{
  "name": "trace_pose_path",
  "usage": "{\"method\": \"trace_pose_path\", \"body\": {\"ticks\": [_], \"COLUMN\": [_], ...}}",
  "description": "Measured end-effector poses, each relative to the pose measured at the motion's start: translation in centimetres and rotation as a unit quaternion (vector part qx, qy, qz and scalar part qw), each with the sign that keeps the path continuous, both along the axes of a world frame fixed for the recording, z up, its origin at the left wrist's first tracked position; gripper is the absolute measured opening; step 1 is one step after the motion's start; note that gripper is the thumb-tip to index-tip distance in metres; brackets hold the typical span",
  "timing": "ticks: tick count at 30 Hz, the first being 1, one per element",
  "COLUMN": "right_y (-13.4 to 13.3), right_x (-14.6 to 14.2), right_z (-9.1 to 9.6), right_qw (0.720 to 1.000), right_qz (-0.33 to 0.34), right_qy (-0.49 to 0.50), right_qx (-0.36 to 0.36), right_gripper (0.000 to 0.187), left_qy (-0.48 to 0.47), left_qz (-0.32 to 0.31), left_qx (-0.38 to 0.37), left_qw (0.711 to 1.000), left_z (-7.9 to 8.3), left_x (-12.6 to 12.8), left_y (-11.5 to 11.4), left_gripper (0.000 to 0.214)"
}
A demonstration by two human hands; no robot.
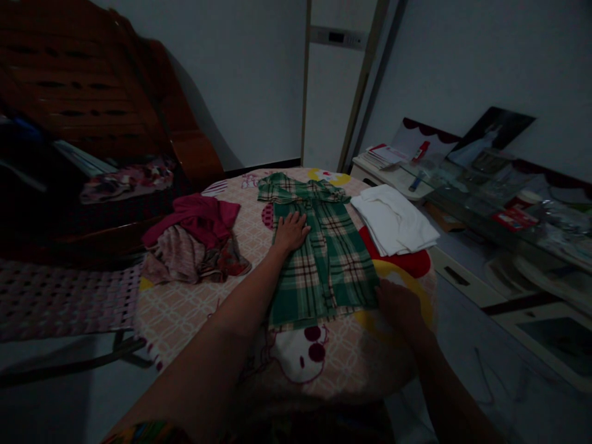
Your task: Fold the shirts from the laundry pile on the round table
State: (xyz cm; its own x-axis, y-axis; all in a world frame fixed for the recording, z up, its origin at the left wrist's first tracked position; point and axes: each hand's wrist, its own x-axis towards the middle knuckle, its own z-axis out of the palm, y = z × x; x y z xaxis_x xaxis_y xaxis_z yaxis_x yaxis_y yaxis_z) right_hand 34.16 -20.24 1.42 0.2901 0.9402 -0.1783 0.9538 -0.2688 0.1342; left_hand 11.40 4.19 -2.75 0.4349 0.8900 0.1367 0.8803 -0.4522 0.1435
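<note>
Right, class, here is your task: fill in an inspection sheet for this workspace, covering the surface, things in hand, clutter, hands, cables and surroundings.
Surface: round table under a pink patterned cloth with cartoon prints.
Things in hand: green plaid garment, spread flat on the cloth.
Clutter: maroon clothes pile to the left of it; folded white cloth to the right.
Hands: left hand open and flat on the garment; right hand at its near right corner, grip too dark to tell.
Cables: nothing seen.
Surroundings: dark wooden furniture at left; low white cabinet with papers and boxes at right.
</note>
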Motion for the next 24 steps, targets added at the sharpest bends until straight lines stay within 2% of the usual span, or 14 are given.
{"method": "trace_pose_path", "body": {"ticks": [7, 14, 20, 24], "right_y": [-0.6, -0.6, -0.6, -1.0], "right_x": [0.2, 0.2, 0.6, 1.5], "right_z": [0.1, 0.3, 0.9, 0.5], "right_qw": [1.000, 1.000, 0.999, 1.000], "right_qz": [-0.030, -0.002, -0.013, -0.010], "right_qy": [-0.001, 0.004, 0.016, 0.002], "right_qx": [0.001, -0.017, -0.024, -0.017], "right_gripper": [0.033, 0.028, 0.023, 0.022], "left_qy": [-0.006, -0.005, -0.001, -0.005], "left_qz": [-0.002, 0.002, -0.002, 0.000], "left_qx": [0.000, 0.001, 0.001, -0.001], "left_qw": [1.000, 1.000, 1.000, 1.000], "left_z": [-0.1, -0.4, -0.2, -0.2], "left_x": [0.1, 0.0, 0.0, 0.0], "left_y": [0.1, 0.3, 0.1, 0.1], "left_gripper": [0.059, 0.059, 0.059, 0.059]}}
